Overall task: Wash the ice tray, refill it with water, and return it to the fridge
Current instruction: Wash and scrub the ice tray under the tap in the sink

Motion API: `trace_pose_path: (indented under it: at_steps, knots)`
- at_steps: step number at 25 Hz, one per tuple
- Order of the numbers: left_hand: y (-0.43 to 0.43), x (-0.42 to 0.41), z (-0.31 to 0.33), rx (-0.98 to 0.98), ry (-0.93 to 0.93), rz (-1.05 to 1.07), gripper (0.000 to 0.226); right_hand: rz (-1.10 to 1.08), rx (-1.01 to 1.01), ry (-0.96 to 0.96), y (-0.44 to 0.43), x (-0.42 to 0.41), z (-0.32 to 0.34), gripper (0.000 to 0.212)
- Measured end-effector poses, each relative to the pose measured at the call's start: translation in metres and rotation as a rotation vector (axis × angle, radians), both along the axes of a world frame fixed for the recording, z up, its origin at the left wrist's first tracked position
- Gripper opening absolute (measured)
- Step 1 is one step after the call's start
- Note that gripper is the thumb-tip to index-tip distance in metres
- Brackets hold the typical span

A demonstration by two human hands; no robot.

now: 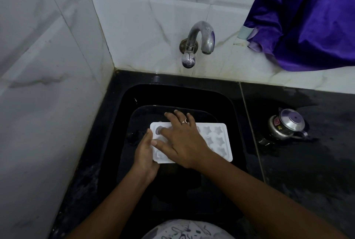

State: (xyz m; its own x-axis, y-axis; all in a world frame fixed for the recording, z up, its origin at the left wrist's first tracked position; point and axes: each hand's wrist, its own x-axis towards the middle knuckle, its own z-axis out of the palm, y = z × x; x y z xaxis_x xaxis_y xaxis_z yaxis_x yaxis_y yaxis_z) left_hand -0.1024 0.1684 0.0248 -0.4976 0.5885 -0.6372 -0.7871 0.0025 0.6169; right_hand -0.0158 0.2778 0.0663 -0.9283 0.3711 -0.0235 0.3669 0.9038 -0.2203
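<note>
1. Head view, looking down: a white ice tray [221,142] sits in the middle of the picture, inside the outline of a black sink [226,108]. Whether it rests on anything below cannot be told.
2. The tray's long axis runs left to right across the picture, slightly slanted, with the right end nearer the person. Its open side faces up, showing star-shaped hollows at the right end.
3. The left hand [144,154] grips the tray's left short end. The thumb lies along the top edge and the fingers curl out of sight beneath.
4. The right hand [182,139] lies flat on top of the tray, covering its left and middle parts. Its fingers are straight and spread, holding nothing. The forefinger tip sits in a hollow near the far left corner, and the longer fingers reach past the far edge. One finger wears a ring [184,121].
5. A curved metal tap [199,37] juts from the white tiled wall [48,66] above the sink.
6. To the right, on the dark counter [307,171], stands a small steel kettle [287,123], well apart from the tray.
7. A shiny purple cloth [307,17] hangs in the top right corner.
</note>
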Motion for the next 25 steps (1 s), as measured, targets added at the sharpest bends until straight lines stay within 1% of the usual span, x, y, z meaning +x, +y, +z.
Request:
trace_pose_path:
  at_steps: [3, 5, 7, 9, 11, 12, 16, 19, 23, 25]
  knots:
    - [0.0, -0.001, 0.0, -0.011, 0.011, -0.001, 0.056, 0.017, 0.003, -0.006, -0.001, 0.003, -0.001, 0.073]
    - [0.001, 0.003, -0.001, -0.037, 0.018, 0.003, 0.053, 0.008, -0.045, 0.0, 0.002, 0.001, 0.003, 0.073]
    - [0.003, 0.002, -0.001, -0.036, -0.004, -0.003, 0.057, 0.001, -0.117, 0.048, 0.004, 0.003, 0.007, 0.069]
    - [0.003, -0.003, -0.005, -0.03, -0.012, 0.001, 0.062, 0.071, -0.145, 0.098, 0.003, 0.012, 0.006, 0.062]
    - [0.0, -0.005, -0.01, -0.035, -0.014, -0.001, 0.064, 0.18, -0.112, 0.065, 0.001, 0.023, 0.001, 0.059]
    - [-0.001, -0.005, -0.011, -0.03, -0.024, -0.004, 0.064, 0.201, -0.087, 0.041, 0.001, 0.026, -0.003, 0.059]
    - [0.0, 0.0, -0.01, 0.006, -0.044, -0.009, 0.063, 0.151, -0.024, 0.028, -0.005, 0.022, -0.004, 0.059]
    - [0.0, 0.001, -0.009, -0.003, -0.055, -0.01, 0.062, 0.18, -0.023, 0.004, -0.01, 0.022, -0.005, 0.064]
    - [0.0, 0.0, -0.013, 0.044, -0.067, 0.004, 0.066, 0.123, -0.019, 0.043, -0.01, 0.016, 0.0, 0.062]
    - [0.0, -0.004, -0.015, 0.034, -0.094, 0.023, 0.066, 0.16, -0.03, 0.024, -0.014, 0.016, -0.003, 0.064]
